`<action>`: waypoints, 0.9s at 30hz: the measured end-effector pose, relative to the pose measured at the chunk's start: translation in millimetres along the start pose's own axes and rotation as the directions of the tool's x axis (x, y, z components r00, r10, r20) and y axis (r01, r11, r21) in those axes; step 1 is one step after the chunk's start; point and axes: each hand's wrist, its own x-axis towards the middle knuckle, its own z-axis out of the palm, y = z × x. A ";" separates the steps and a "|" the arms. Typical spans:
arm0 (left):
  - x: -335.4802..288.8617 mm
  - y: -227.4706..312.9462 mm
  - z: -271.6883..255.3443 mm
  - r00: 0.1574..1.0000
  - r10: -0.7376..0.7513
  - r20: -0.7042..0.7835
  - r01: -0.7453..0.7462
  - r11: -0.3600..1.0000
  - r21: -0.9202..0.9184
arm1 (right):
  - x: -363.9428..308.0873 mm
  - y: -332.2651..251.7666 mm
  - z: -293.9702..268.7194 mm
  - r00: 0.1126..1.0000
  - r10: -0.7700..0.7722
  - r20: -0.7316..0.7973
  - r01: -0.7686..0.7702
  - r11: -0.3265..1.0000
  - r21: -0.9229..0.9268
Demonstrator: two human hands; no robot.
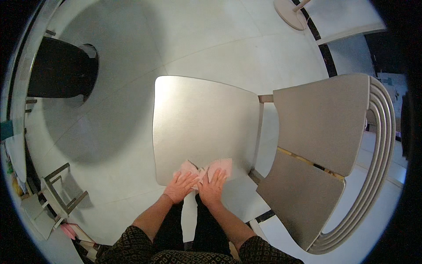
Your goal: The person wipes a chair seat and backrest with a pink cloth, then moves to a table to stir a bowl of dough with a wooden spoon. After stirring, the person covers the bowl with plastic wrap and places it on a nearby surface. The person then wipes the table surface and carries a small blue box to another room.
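A pink cloth lies bunched at the near edge of a chair's pale, silvery seat. My left hand grips the cloth's left part, fingers pointing forward over it. Close beside it, my right hand has hold of the right part, its thumb near the left hand. What the undersides of the fingers do is hidden. To the right of the seat stands the chair's backrest, with a wide beige panel split by a gap and a curved, ribbed outer frame.
Pale floor tiles surround the chair. A black chair stands at the far left by a glass-edged table. A small metal-legged stool is at the near left. At the far right is a round stand base.
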 end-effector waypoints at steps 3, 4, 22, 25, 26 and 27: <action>4.6 -29.3 -4.7 0.994 -0.029 -0.103 0.026 0.999 -0.035 | 35.3 -7.1 -5.2 0.992 -0.115 -0.057 0.112 0.992 -0.066; 11.0 -38.4 -10.3 0.990 -0.064 -0.128 0.060 0.998 -0.032 | 52.0 -9.0 -6.6 0.983 -0.166 -0.083 0.158 0.983 -0.097; -19.0 -9.2 -7.7 0.925 -0.309 -0.221 0.246 0.931 -0.270 | 28.4 -27.1 2.6 0.945 -0.323 0.053 0.323 0.946 0.008; -27.8 -3.1 -7.6 0.947 -0.245 -0.207 0.154 0.914 -0.374 | -9.5 -25.1 8.1 0.944 -0.305 0.130 0.309 0.951 -0.014; -27.6 -1.7 -7.1 0.949 -0.230 -0.216 0.129 0.908 -0.398 | -17.7 -24.8 7.1 0.941 -0.305 0.147 0.307 0.952 0.009; -27.9 0.3 -4.7 0.958 -0.225 -0.177 0.131 0.894 -0.428 | -24.7 -24.4 6.2 0.938 -0.305 0.162 0.304 0.952 0.031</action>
